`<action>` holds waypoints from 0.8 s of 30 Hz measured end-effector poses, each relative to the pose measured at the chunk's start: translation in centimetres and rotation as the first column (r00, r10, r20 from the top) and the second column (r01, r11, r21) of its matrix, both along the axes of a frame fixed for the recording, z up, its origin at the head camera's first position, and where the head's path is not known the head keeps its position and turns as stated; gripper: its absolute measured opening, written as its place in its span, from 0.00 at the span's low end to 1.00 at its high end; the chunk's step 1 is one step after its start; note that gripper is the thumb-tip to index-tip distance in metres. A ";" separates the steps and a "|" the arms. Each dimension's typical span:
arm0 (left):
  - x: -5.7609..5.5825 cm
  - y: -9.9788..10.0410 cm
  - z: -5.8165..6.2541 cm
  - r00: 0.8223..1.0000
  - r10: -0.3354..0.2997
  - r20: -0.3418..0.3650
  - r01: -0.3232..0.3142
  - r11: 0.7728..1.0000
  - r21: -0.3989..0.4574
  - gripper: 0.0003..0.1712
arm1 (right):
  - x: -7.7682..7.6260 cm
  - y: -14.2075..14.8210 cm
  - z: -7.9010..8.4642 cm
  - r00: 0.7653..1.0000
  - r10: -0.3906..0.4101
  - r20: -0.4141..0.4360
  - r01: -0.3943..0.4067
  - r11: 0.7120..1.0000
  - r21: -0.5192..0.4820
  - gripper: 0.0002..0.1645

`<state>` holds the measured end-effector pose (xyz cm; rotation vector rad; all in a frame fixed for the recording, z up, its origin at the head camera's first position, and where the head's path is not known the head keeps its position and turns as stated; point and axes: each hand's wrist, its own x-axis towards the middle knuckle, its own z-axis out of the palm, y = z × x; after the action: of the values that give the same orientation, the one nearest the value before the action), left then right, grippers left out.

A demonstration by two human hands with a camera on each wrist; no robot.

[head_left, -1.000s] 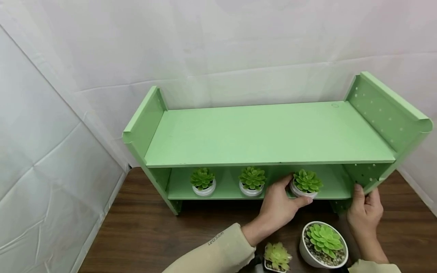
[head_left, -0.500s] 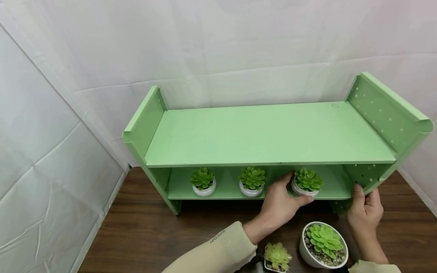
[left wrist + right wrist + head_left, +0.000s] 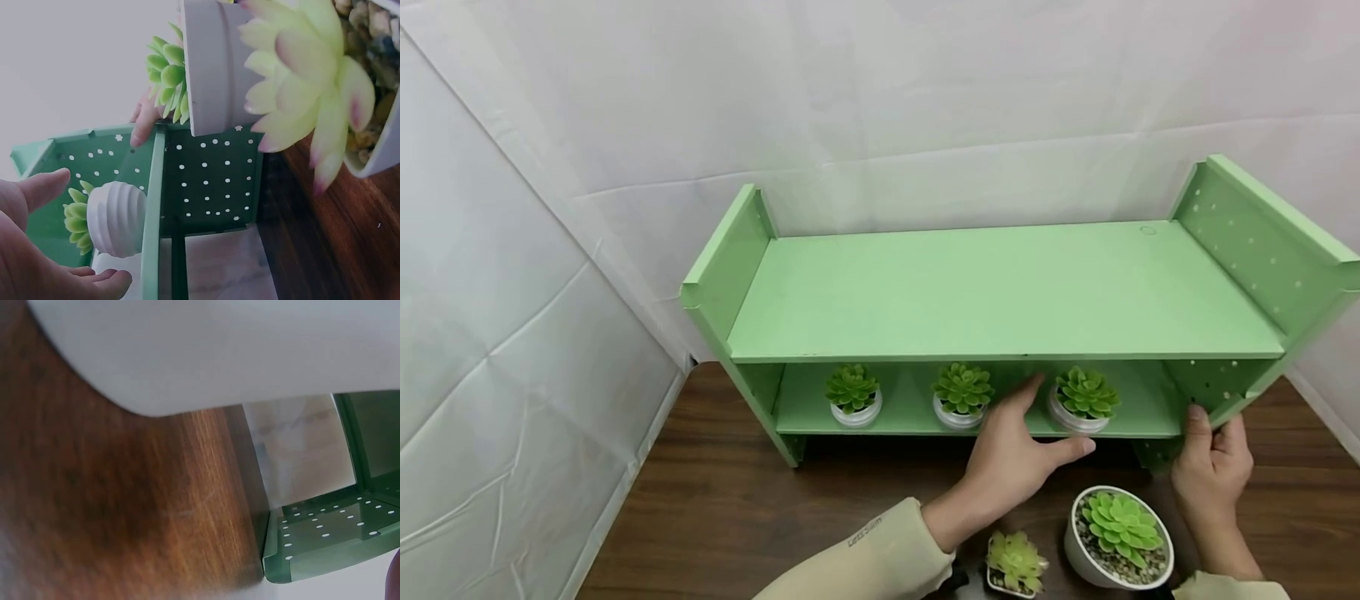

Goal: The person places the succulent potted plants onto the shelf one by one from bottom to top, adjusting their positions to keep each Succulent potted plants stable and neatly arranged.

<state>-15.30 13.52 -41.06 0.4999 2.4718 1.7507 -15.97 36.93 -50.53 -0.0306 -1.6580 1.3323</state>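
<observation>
on the head camera i had the green shelf [image 3: 1000,292] standing on the dark wood counter [image 3: 700,492], with pale sheeting [image 3: 940,108] behind it. three small succulents in white pots stood upright in a row on the lower tier: the left-end plant [image 3: 853,397], the middle plant [image 3: 962,396] and the right-end plant [image 3: 1084,402], which sat close to the tier's front edge. the left hand [image 3: 1011,454] was beside that last one, thumb and fingers spread wide around its pot without closing on it. the right hand [image 3: 1212,471] gripped the front edge of the shelf's right side panel, thumb on the inner face. on the counter, between the forearms, i saw the large potted succulent [image 3: 1118,537] on its bed of pebbles, and just left of it the small yellowish succulent [image 3: 1017,565] in a squarish pot. on the left wrist camera i got the ribbed pot between the extended thumb and fingers, gaps showing on both sides; the yellowish succulent's pink-tipped leaves loomed near the lens, and fingers of the right hand held the panel beyond. on the right wrist camera i had a blurred white curved surface [image 3: 219,356] across the top, the perforated panel at right, and only a sliver of finger, too little to judge the grip.
</observation>
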 end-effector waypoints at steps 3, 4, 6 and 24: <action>0.4 -0.3 0.1 1.000 -0.010 0.002 0.010 1.000 0.010 0.49 | 0.1 -0.2 0.2 1.000 0.004 -0.007 -0.004 1.000 0.005 0.18; 0.5 -0.4 0.1 1.000 -0.016 0.003 0.016 1.000 0.014 0.49 | 0.1 -0.2 0.2 1.000 0.002 -0.005 -0.002 1.000 0.008 0.18; 0.7 -0.6 0.1 1.000 -0.028 0.000 0.028 0.999 0.021 0.49 | 0.2 -0.2 0.3 1.000 0.001 -0.002 -0.001 1.000 0.008 0.18; 2.5 -2.5 -0.2 0.991 -0.084 -0.102 0.072 0.991 -0.116 0.50 | 0.4 -1.0 1.3 1.000 -0.013 0.011 0.013 1.000 -0.008 0.18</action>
<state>-12.82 11.01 -41.24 0.6861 2.5654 1.5861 -15.61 35.97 -49.27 -0.0532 -1.6586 1.3316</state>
